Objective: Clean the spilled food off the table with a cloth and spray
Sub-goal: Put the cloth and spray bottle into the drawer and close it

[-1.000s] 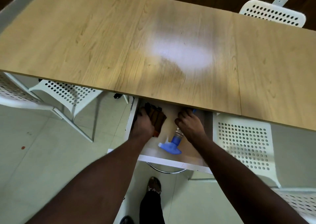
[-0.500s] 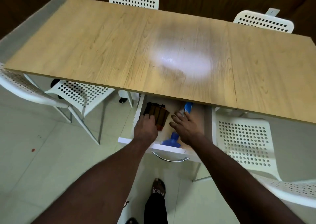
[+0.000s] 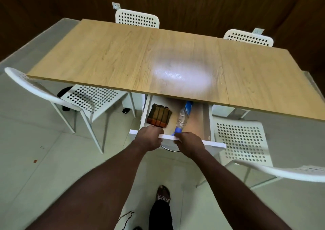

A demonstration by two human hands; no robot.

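I see left hand (image 3: 149, 139) and right hand (image 3: 189, 144), fingers curled over the drawer (image 3: 212, 144) front edge; a hard shove may roll the spray bottle (image 3: 182, 117) onto the cloth (image 3: 159, 114).

On my feed the wooden worktop (image 3: 105, 59) only has a pale shiny patch (image 3: 181, 75) around the middle. A white drawer (image 3: 206, 120) sticks out from under its near edge. Inside there's a folded brown checked cloth (image 3: 159, 114) on the left and a clear spray bottle (image 3: 182, 117) lying flat near it, with the blue nozzle toward the drawer front.
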